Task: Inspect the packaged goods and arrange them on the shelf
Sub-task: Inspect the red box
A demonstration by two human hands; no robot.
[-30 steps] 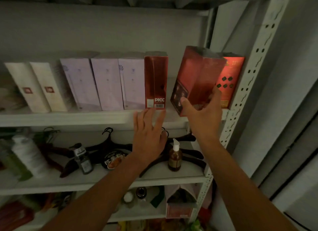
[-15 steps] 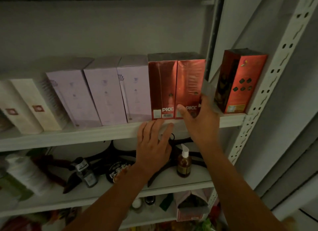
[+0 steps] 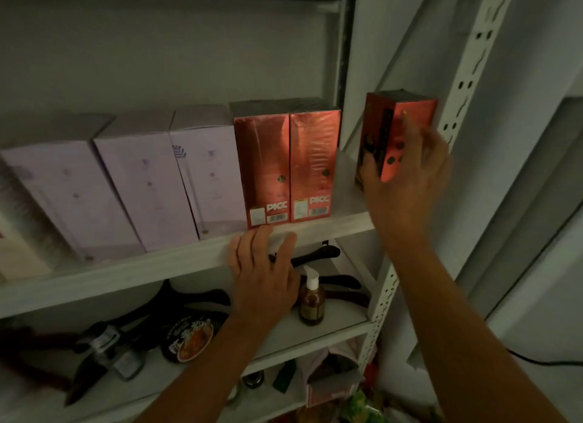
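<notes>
A red box (image 3: pixel 410 116) with dark spots is gripped by the right hand (image 3: pixel 407 186) at the far right end of the upper shelf (image 3: pixel 157 265). The thumb is laid on its dark left face and the fingers are curled round its orange front. The hand is blurred, and whether the base of the box touches the board cannot be told. The box is held upright, just beside the perforated post (image 3: pixel 467 75) and apart from the two foil boxes (image 3: pixel 262 170). These are stood side by side, touching, and each is marked PICC beside a barcode label. To their left, three lilac boxes (image 3: pixel 145 183) are ranged in a close row. The left hand (image 3: pixel 262 274) is laid against the front edge of the shelf, below the foil boxes. Its fingers are straight and slightly spread, and nothing is held. On the shelf beneath, a brown pump bottle (image 3: pixel 310 299) is seen just beside that hand, with black hangers (image 3: pixel 315 255) behind it and a round tin (image 3: pixel 192 337) farther left. The scene is dimly lit.
</notes>
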